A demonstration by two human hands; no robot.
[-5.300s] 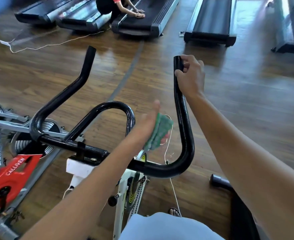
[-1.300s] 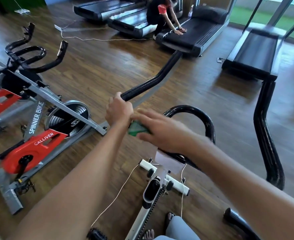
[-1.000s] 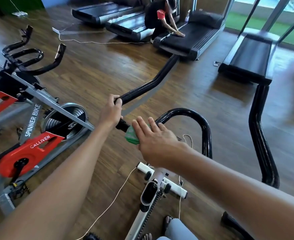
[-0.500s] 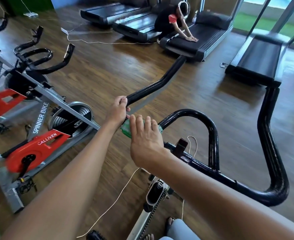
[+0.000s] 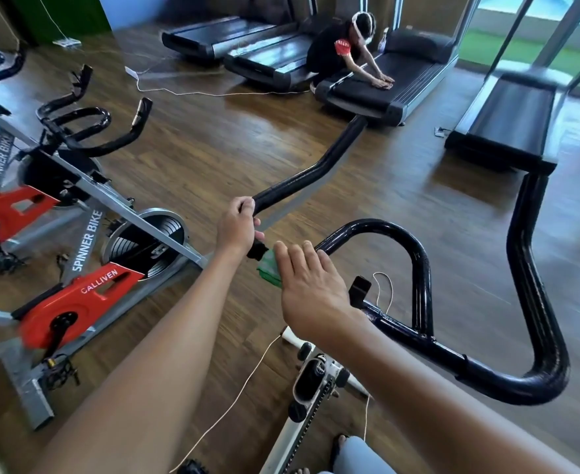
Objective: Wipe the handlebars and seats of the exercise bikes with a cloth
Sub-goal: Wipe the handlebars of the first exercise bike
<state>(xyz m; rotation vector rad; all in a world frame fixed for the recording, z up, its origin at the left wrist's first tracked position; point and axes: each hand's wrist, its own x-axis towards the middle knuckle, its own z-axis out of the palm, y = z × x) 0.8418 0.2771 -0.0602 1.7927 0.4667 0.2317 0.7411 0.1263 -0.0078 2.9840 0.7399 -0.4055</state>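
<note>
The black handlebar (image 5: 534, 340) of a white exercise bike (image 5: 310, 378) spreads across the middle of the head view. My left hand (image 5: 235, 227) grips the left arm of the bar (image 5: 309, 172) near its bend. Just behind it my right hand (image 5: 310, 290) lies over a green cloth (image 5: 268, 268) on the same tube, fingers straight and pressing down. Most of the cloth is hidden under my palm. The bike's seat is out of view.
Two red and grey spinner bikes (image 5: 80, 295) stand close on the left. Several treadmills (image 5: 507, 121) line the far side, where a person (image 5: 343, 46) leans over one belt. A thin white cord (image 5: 227, 412) trails across the wooden floor.
Five seconds ago my left hand held the cloth at the right arm; now the right hand presses it on the left arm, having slid back along the tube while the left hand keeps its grip.
</note>
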